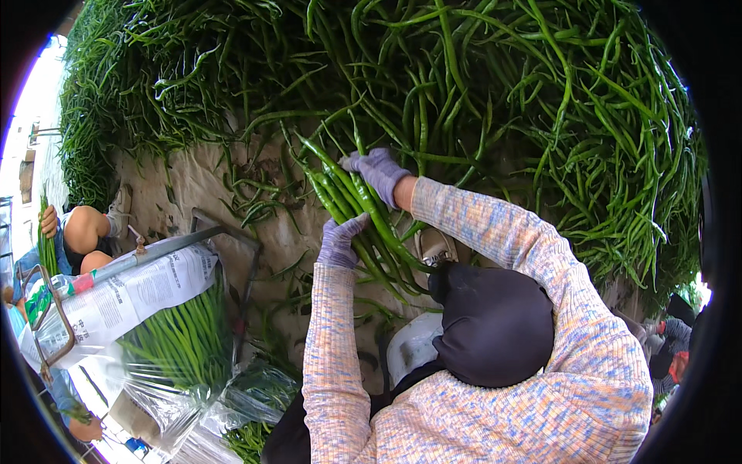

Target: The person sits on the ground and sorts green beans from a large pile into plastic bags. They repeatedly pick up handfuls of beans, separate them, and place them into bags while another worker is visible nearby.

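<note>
A bundle of long green chili peppers [362,217] lies between my two gloved hands. My left hand [342,239], in a purple-grey knit glove, grips the bundle near its middle from the left. Above it, my right hand [379,171] wears a matching glove, and its fingers are closed around peppers at the bundle's upper part. Beyond both hands rises a large heap of long green peppers [417,87]. Loose peppers [261,191] are scattered on the cloth sheet [191,174].
At the left stands a metal frame [226,229] beside a clear plastic bag of lined-up peppers [185,342] with printed wrapping [133,290]. Behind it a co-worker's hand [48,221] holds peppers. Another person [675,342] is at the far right. A shoe [436,246] rests below the heap.
</note>
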The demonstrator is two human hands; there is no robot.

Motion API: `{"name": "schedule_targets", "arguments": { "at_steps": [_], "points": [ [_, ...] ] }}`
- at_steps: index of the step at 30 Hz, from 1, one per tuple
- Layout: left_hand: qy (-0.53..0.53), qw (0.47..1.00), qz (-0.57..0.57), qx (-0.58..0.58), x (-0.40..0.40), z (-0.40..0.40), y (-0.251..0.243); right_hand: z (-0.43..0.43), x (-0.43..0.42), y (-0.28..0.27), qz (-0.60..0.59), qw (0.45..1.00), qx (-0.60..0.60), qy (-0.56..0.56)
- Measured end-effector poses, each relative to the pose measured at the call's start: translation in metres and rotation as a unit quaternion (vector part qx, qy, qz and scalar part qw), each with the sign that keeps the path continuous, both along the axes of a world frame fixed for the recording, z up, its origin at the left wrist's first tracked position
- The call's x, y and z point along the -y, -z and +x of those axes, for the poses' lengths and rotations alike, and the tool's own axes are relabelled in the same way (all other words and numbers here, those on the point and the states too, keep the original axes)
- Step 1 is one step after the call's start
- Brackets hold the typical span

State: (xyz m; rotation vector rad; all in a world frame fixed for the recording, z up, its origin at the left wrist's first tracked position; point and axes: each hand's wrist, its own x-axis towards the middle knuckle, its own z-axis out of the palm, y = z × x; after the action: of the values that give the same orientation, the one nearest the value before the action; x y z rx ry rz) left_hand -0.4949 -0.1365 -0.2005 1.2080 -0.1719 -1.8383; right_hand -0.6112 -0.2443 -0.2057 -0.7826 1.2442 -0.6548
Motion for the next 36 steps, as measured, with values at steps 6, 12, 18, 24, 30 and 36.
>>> {"name": "schedule_targets", "arguments": {
  "at_steps": [6, 12, 18, 24, 30, 36],
  "points": [
    [0.087, 0.991, -0.068, -0.08, -0.013, 0.015, -0.059, 0.005, 0.015, -0.042, 0.137, 0.987, 0.082, 0.015],
    [0.066, 0.989, -0.096, -0.088, -0.047, 0.035, -0.11, 0.049, 0.01, -0.09, 0.164, 0.961, 0.225, -0.002],
    [0.018, 0.988, -0.155, 0.005, -0.06, 0.043, -0.176, 0.088, 0.001, -0.168, 0.039, 0.988, 0.132, -0.075],
    [0.035, 0.979, -0.192, 0.059, -0.078, 0.062, -0.231, 0.108, -0.023, -0.225, 0.032, 0.978, 0.178, -0.103],
    [-0.094, 0.971, -0.197, 0.099, -0.128, 0.082, -0.256, 0.095, -0.129, -0.279, -0.139, 0.894, 0.17, -0.39],
    [-0.157, 0.948, -0.274, 0.045, -0.178, 0.069, -0.225, 0.1, -0.177, -0.261, -0.034, 0.865, 0.259, -0.429]
  ]
}}
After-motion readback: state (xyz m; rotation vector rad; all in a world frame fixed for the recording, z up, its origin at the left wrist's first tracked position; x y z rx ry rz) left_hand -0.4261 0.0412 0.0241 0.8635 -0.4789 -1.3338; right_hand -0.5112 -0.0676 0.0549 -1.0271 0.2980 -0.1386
